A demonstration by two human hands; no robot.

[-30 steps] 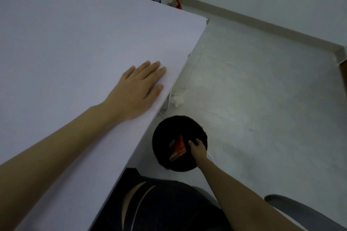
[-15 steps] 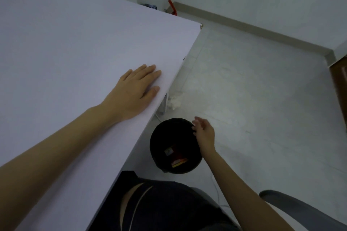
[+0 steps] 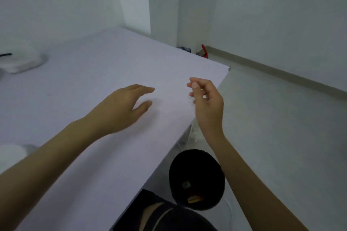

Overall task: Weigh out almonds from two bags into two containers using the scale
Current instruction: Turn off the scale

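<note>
From my view, both forearms are bare, no sleeves reaching the wrists, and I see no watch, ring or glove on the left hand [image 3: 124, 107] or the right hand [image 3: 208, 103]. The nails look short and unpainted. On the lap sits dark clothing [image 3: 169, 215], nearly black, with thin pale curved lines across the fabric.

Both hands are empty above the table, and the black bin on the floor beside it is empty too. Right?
Not quite. The head view shows the black bin holding a red-and-yellow wrapper. The left hand and right hand are indeed empty over the table.
</note>
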